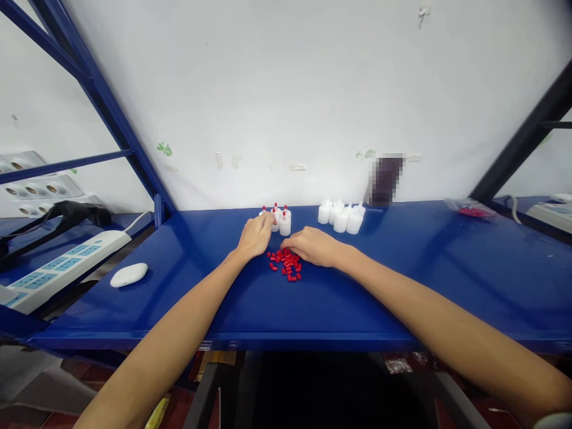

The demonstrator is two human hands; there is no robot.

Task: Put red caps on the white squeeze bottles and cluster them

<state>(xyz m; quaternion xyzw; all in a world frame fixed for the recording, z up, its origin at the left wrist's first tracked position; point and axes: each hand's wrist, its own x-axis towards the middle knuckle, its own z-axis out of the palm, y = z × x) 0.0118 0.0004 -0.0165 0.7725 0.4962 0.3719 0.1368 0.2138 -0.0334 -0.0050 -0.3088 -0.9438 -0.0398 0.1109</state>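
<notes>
My left hand (256,235) reaches to a cluster of small white squeeze bottles with red caps, its fingers closed around one capped bottle (274,225). Beside it stands another capped bottle (285,225). My right hand (311,245) is at the far edge of a loose pile of small red caps (289,262). Its fingers are curled down with the tips together, and whatever they hold is hidden. Further right, several white bottles (341,220) without red caps stand in a group.
A white oval case (129,274) lies on the blue table (250,304) at the left. Beyond the left edge is a power strip (67,262). A dark pixelated rectangle (385,180) stands against the wall; a plastic bag with red contents (471,208) lies back right.
</notes>
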